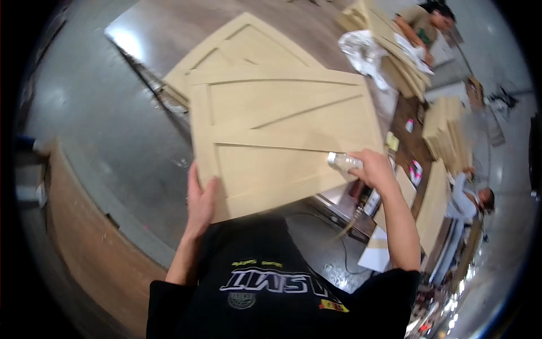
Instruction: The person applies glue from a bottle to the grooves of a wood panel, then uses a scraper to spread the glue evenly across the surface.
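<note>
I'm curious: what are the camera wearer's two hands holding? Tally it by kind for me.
Cream panel, gripped at its edge by the left hand: 1
Clear bottle with a white cap, in the right hand: 1
Total: 2

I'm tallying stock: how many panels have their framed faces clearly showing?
2: the near panel in the left hand, the farther panel beyond it, partly covered, over the table. The stacks at right may hide more.
</note>
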Demonstrator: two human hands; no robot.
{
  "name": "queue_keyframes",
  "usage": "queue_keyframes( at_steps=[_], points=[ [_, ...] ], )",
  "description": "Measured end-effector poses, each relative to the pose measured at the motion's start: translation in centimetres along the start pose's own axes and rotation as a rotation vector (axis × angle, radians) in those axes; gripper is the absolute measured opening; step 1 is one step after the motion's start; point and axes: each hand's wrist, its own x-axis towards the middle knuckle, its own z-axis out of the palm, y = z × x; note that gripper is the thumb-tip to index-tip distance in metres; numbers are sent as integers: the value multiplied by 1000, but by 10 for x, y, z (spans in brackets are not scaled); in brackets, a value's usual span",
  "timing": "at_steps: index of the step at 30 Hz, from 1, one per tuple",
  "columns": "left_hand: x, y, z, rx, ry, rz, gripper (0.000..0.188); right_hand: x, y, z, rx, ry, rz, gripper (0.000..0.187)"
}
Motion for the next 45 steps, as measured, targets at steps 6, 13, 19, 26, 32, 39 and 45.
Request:
queue_keyframes(
  at_steps=[6, 13, 19, 26, 32, 39, 45],
  points=[
    [0, -2, 2, 14, 29, -12, 64, 7, -140, -1, 134, 149, -392, 49],
    [-2, 3, -1, 27, -2, -40, 66, 19, -224, -7, 109, 140, -457, 37],
    [-7, 8, -1, 59, -5, -52, 67, 17, -227, -16, 94, 53, -418, 33],
    [-6, 0, 5, 38, 28, -32, 65, 9, -210, -7, 156, -55, -271, 38],
    [-5, -2, 2, -10, 16, -46, 64, 7, -144, -1, 298, 78, -82, 47],
    [-1, -12, 2, 76, 21, -30, 61, 38, -105, 0, 127, 210, -44, 42],
    [0, -14, 6, 58, 36, 4, 61, 60, -133, -18, -98, 225, -228, 27]
  ],
)
